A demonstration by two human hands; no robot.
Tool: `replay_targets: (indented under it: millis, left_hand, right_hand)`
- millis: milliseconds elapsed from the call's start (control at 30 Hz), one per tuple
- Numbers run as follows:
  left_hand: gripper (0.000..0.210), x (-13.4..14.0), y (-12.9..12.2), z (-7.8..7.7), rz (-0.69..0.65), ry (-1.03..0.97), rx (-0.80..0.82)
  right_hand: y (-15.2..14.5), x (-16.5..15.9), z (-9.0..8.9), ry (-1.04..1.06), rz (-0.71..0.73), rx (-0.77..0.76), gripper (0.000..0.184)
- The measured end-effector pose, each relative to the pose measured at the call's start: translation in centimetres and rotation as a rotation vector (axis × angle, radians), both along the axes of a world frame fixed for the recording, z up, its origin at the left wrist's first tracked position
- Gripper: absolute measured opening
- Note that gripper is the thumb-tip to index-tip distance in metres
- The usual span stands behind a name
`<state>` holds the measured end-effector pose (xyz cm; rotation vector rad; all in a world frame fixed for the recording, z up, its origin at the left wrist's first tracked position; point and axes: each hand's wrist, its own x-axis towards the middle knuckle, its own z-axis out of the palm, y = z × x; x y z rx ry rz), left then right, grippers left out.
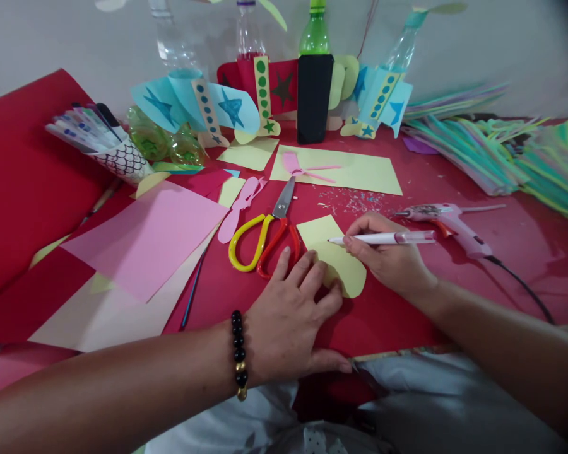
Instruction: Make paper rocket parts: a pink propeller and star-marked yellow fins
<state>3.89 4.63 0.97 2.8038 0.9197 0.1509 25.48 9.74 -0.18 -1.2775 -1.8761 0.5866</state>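
Observation:
A small pale yellow piece of paper [334,249] with one rounded end lies on the red table in front of me. My left hand [296,309] lies spread over it, fingertips on its near left side. Between the fingers of my right hand [383,258] is a white marker pen [383,238], its dark tip at the paper's middle. Scissors [269,233] with one yellow and one red handle rest just beyond my left fingers, blades pointing away. Left of them lies a pink paper cutout [240,208]. Another strip of pale yellow paper [364,170] is farther back, with pink scraps on it.
On the right is a pink glue gun [454,227] with a trailing cord, near bundles of coloured strips [478,151]. Decorated plastic bottles [250,38] and a black box-shaped object [315,98] line the back. At left are a pen holder [125,161] and pink paper [146,236].

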Motion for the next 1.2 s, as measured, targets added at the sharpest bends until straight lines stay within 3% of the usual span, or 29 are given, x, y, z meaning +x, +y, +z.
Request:
replay_targets:
  millis: [433,967,1200]
  left_hand:
    - [0.088,-0.1,0.0,-0.3,0.010,-0.021,-0.012]
    - [0.087,-0.4,0.0,-0.6,0.017,-0.084,-0.010]
    - [0.087,-0.4,0.2,-0.5,0.026,-0.067,-0.037]
  right_hand:
    - [-0.4,-0.1,0.2,-0.025,0.018,-0.003,0.013]
    - [-1.8,0.0,1.4,-0.133,0.249,-0.024,0.011]
    - [-0.7,0.5,0.7,-0.029,0.002,0.052,0.010]
